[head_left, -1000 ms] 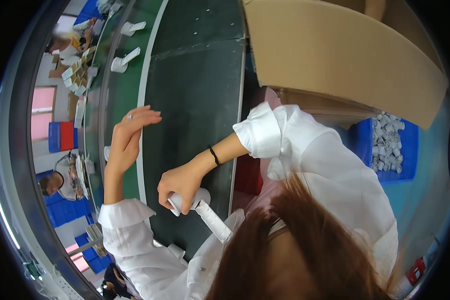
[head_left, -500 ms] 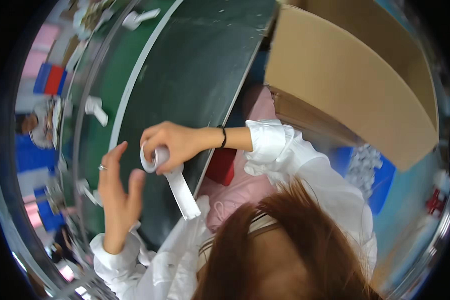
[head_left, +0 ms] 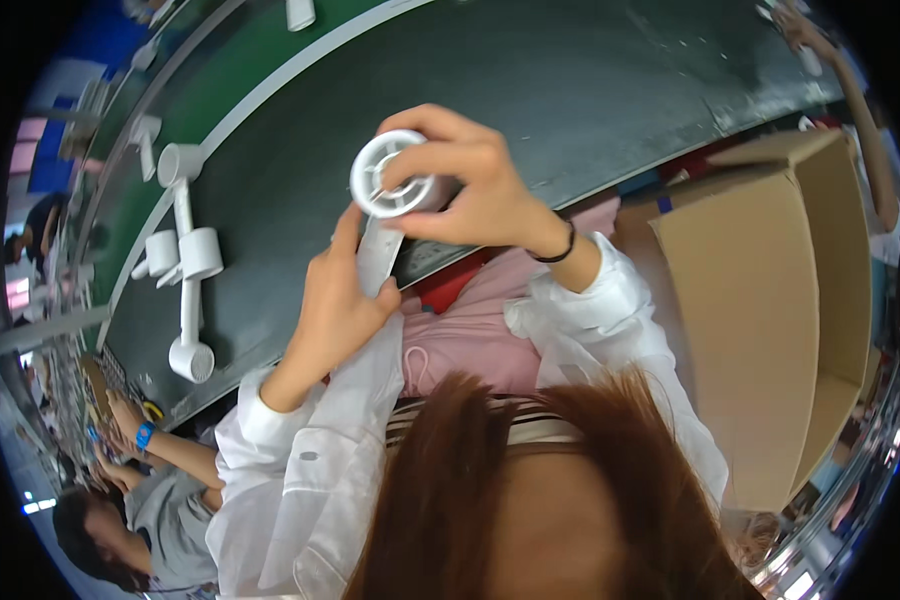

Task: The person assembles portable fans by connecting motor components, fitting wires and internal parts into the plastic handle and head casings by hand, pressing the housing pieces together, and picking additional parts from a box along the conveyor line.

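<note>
Above the dark bench, I hold a white plastic hair dryer housing (head_left: 379,262) between both hands. Its round barrel end, a ring with spokes inside, faces up toward me. My right hand (head_left: 470,180) wraps the barrel, with fingers bent over the spoked opening. Lower down, my left hand (head_left: 338,295) closes around the handle, thumb on the near side; part of the handle is hidden behind it. More white housings of the same kind lie to the left, among them one with a round barrel (head_left: 201,254) and another with a perforated end (head_left: 191,360).
The dark green bench (head_left: 560,90) curves across the front, with a pale strip (head_left: 270,85) along its far side. An open cardboard box (head_left: 740,330) stands at my right. A co-worker with a blue wristband (head_left: 145,435) is at lower left; another person's arm (head_left: 860,120) reaches in at upper right.
My left hand, open and apart before, now grips the handle. The housing has turned so its spoked end faces up. My view has swung, bringing the housings on the left closer into sight.
</note>
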